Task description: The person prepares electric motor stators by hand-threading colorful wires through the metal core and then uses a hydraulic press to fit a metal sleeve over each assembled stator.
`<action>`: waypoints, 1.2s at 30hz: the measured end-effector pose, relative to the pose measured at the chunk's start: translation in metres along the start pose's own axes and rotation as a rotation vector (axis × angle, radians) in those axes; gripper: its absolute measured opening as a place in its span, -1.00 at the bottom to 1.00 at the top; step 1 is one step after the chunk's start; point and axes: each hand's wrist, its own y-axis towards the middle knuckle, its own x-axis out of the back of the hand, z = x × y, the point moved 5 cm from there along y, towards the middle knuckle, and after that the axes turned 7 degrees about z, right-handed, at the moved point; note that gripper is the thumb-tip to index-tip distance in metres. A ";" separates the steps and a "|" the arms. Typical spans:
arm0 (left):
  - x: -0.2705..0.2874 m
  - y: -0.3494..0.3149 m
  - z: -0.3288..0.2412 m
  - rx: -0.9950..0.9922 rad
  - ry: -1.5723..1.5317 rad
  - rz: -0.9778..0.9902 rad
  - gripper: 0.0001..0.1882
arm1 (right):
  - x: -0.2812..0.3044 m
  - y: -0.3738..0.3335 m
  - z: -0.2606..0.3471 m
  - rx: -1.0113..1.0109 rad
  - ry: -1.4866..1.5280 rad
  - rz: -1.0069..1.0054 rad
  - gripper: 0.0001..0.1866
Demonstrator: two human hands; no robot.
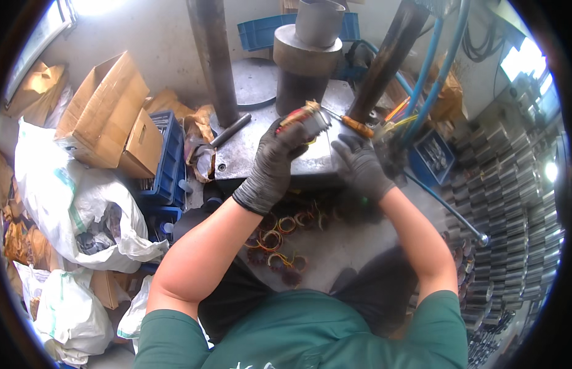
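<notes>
In dark grey gloves, both of my hands are over the metal bed of a press. My left hand is closed around a motor stator, a grey metal core with red and copper-coloured windings, raised above the bed. My right hand is at the right of the bed, fingers apart, with nothing seen in it. Just beyond its fingertips lies a screwdriver with an orange handle, its shaft pointing toward the stator. A dark metal rod rests on the bed's left side.
The press ram stands behind, between two steel columns. Several wound stators with coloured wires are on the floor below. Cardboard boxes and white sacks crowd the left; stacked metal cores and blue hoses are right.
</notes>
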 end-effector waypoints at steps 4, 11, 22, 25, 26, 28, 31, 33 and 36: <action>0.004 -0.002 -0.007 0.231 -0.474 -0.087 0.03 | 0.003 0.003 0.015 0.179 -0.235 0.097 -0.30; 0.003 -0.001 -0.001 0.364 -0.904 -0.041 0.10 | -0.037 -0.029 0.001 0.363 -0.045 -0.113 -0.49; -0.006 0.001 -0.003 0.320 -0.871 0.049 0.12 | 0.084 -0.029 0.022 -0.170 0.471 -0.614 -0.90; -0.012 0.003 0.003 0.331 -0.907 0.102 0.13 | 0.066 -0.028 -0.003 -0.310 0.771 -0.524 -0.91; -0.015 0.003 0.007 0.341 -0.908 0.101 0.13 | 0.043 -0.031 -0.020 -0.351 0.899 -0.492 -0.91; -0.019 0.001 0.010 0.346 -0.899 0.141 0.09 | 0.023 -0.038 -0.033 -0.355 0.769 -0.446 -0.91; -0.022 -0.002 0.016 0.296 -0.649 0.012 0.05 | 0.027 -0.043 -0.021 -0.282 0.560 -0.390 -0.90; -0.026 -0.004 0.022 0.272 -0.552 0.061 0.03 | 0.036 -0.049 -0.020 -0.311 0.801 -0.466 -0.90; -0.031 -0.007 0.025 0.158 -0.185 0.083 -0.03 | 0.063 -0.060 -0.004 -0.295 0.941 -0.553 -0.85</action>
